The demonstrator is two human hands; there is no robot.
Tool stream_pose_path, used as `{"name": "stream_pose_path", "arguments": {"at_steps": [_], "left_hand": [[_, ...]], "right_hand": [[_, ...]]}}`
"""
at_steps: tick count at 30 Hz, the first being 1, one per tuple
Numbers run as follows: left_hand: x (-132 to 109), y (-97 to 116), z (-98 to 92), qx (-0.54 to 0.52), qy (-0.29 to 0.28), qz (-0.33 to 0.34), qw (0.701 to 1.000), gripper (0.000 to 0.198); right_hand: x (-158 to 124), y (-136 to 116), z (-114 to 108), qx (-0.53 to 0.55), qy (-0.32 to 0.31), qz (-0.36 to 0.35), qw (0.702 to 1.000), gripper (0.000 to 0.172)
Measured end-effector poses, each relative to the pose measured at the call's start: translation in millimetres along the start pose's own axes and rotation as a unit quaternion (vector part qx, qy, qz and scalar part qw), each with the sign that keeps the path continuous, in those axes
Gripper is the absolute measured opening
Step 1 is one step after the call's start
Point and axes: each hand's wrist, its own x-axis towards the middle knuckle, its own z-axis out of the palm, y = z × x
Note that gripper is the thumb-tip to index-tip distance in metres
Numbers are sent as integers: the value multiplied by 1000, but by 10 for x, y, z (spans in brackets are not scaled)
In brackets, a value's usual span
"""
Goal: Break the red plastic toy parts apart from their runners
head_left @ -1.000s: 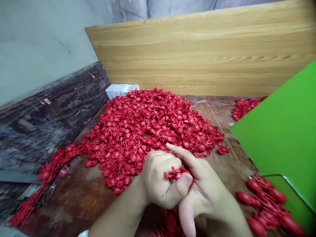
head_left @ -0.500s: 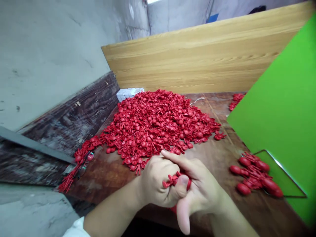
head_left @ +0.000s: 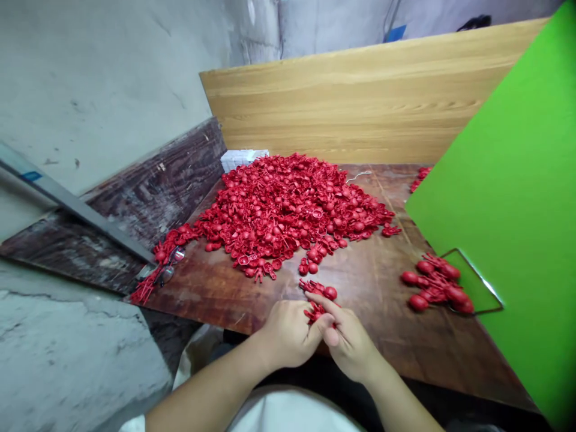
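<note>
My left hand is closed around a small red plastic figure piece, which shows between the thumb and fingers. Pressed against it from the right is my right hand, with its index finger stretched along the piece and its thumb meeting the left thumb. Part of the piece is hidden by the fingers. Just past the fingertips a second red figure piece shows; I cannot tell whether it is touched. A big heap of similar red figure pieces with round heads covers the middle of the table.
The brown wooden table has a wood-grain board behind it and a green panel at right. By the panel's metal wire loop lies a small red group. Eyeglasses and a white box are at left.
Both hands have drawn together lower, toward my body, still around the red piece. The view has shifted, and pieces between the heap and my hands now show.
</note>
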Motion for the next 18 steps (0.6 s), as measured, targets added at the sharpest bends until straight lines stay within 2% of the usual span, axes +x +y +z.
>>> {"name": "stream_pose_path", "arguments": {"at_steps": [2, 4, 7, 9, 12, 15, 18], "left_hand": [[-1, -46, 58, 10, -23, -8, 1000, 43], [32, -89, 94, 26, -32, 2, 999, 44], [90, -128, 113, 62, -32, 62, 996, 45], [108, -131, 112, 78, -26, 112, 990, 44], [101, -100, 106, 70, 12, 175, 982, 44], [81, -38, 90, 37, 76, 222, 971, 45], [64, 37, 55, 22, 126, 238, 963, 45]], "right_hand": [[36, 81, -90, -41, -36, -4, 999, 97], [98, 128, -159, -56, -46, -3, 997, 100], [174, 96, -217, -34, -70, -3, 997, 108], [185, 10, -230, 8, -109, -12, 994, 106], [141, -149, -219, 41, -122, -34, 991, 93], [66, -276, -186, 38, -87, -62, 994, 77], [1, -362, -157, 13, -50, -80, 995, 76]]}}
